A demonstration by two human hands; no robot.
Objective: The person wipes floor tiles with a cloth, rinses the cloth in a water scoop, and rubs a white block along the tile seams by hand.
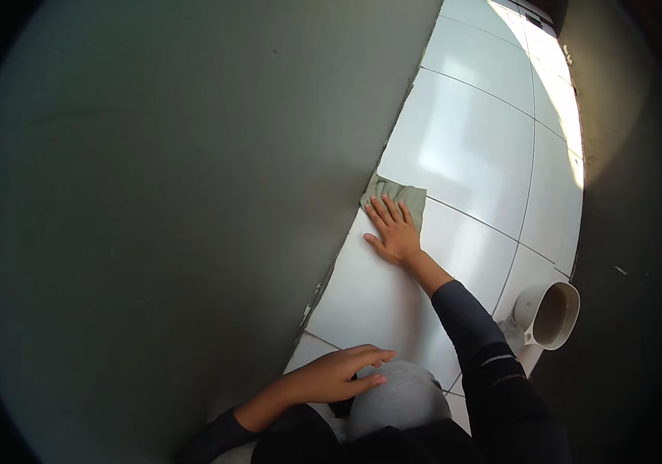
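Observation:
My right hand [396, 232] lies flat with its fingers spread on a crumpled grey-green cloth [412, 203]. The cloth rests on white tiles [369, 290], against the seam where they meet a dark grey wall [191, 193]. Only the fingers and part of the palm are over the cloth; the thumb points out to the left, over bare tile. Near the bottom, my left hand [336, 375] is held beside a light grey rounded shape [398, 398], likely my clothed knee. Its fingers are stretched and apart, with nothing in them.
A white plastic container [536, 309] holding murky brownish liquid stands at the right edge of the tiles. Something pale and translucent [511, 334] lies beside it. Beyond that edge runs a darker floor [617, 309]. Bright sunlight [559, 85] falls across the far tiles.

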